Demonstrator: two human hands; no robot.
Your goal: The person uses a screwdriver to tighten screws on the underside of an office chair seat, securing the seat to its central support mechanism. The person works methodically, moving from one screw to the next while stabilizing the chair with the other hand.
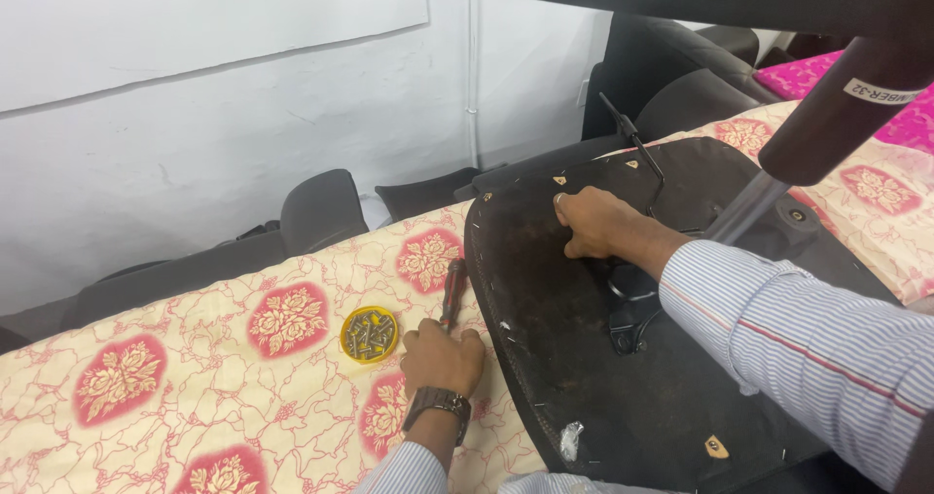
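— Two hands busy?
— Yes. From my head camera, my left hand [443,360] closes around a screwdriver [452,292] on the floral cloth [175,406], beside a yellow lid of screws [370,335].
— And the right?
— My right hand [598,224] presses, fingers curled, on the upturned black chair seat [584,377].

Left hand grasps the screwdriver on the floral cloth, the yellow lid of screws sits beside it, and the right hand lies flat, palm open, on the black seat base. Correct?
Not quite. In the head view the right hand is a closed fist pressing on the black seat base, not an open palm. The left hand, screwdriver, yellow lid of screws and floral cloth are as described.
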